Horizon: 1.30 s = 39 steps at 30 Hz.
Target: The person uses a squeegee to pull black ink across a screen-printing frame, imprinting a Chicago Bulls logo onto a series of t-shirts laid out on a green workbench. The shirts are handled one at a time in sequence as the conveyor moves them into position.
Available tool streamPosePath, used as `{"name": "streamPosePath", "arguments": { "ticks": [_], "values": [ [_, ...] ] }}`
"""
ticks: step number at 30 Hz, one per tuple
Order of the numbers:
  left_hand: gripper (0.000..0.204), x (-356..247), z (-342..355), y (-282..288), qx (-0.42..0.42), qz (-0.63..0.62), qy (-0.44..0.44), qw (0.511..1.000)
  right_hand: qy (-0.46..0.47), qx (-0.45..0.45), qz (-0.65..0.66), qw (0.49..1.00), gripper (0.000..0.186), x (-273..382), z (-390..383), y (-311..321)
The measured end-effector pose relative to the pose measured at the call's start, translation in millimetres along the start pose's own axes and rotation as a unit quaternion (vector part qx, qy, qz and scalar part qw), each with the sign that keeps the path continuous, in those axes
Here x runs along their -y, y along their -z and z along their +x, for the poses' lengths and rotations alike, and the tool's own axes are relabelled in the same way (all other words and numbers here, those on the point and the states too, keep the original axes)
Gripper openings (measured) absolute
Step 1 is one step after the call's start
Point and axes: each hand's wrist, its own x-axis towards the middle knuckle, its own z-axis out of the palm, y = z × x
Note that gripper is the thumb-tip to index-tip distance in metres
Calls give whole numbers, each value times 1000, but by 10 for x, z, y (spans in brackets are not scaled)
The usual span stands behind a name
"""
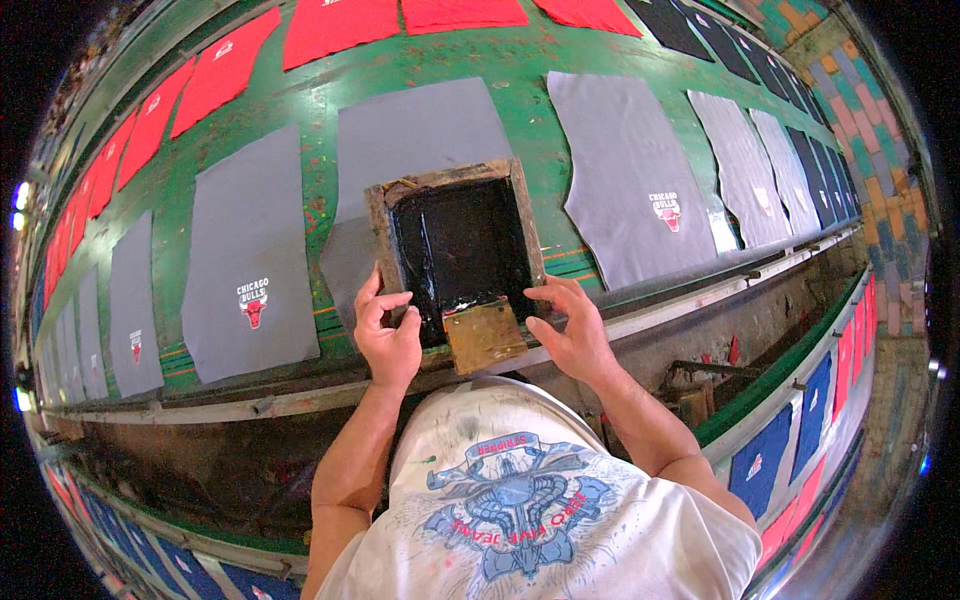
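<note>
A wooden screen-printing frame (445, 177) sits over the lower part of a grey cloth panel (425, 125), at the table's near edge. Dark, wet-looking ink (465, 240) coats its inside. A flat yellow-brown squeegee (487, 338) rests at its near end. My left hand (388, 338) grips the frame's left side, fingers bent around the wood. On the opposite side my right hand (572, 328) closes on the frame near its lower right corner. The frame hides the cloth beneath it.
Grey panels with a small printed emblem lie on either side, one at left (245, 260) and one at right (630, 170). Red panels (340, 30) line the far side of the green table (320, 110). A metal rail (640, 325) runs along its near edge.
</note>
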Motion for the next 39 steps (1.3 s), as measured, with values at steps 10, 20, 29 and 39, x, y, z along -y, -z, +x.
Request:
{"name": "streamPosePath", "arguments": {
  "ticks": [10, 20, 29, 39],
  "values": [
    [17, 142, 11, -103, 0, -60, 76, 995, -15, 0, -11, 1000, 51, -50, 48, 1],
    [18, 113, 50, -92, 3, -67, 128, 989, -28, 24, 51, 998, 55, -85, 39, 95],
    [25, 148, 64, -69, 11, -109, 126, 986, 6, 8, 104, 994, 55, -55, 7, 177],
    [23, 156, 59, -61, 10, -100, 148, 984, 128, -37, 14, 991, 49, -31, -84, 229]
  ]
}}
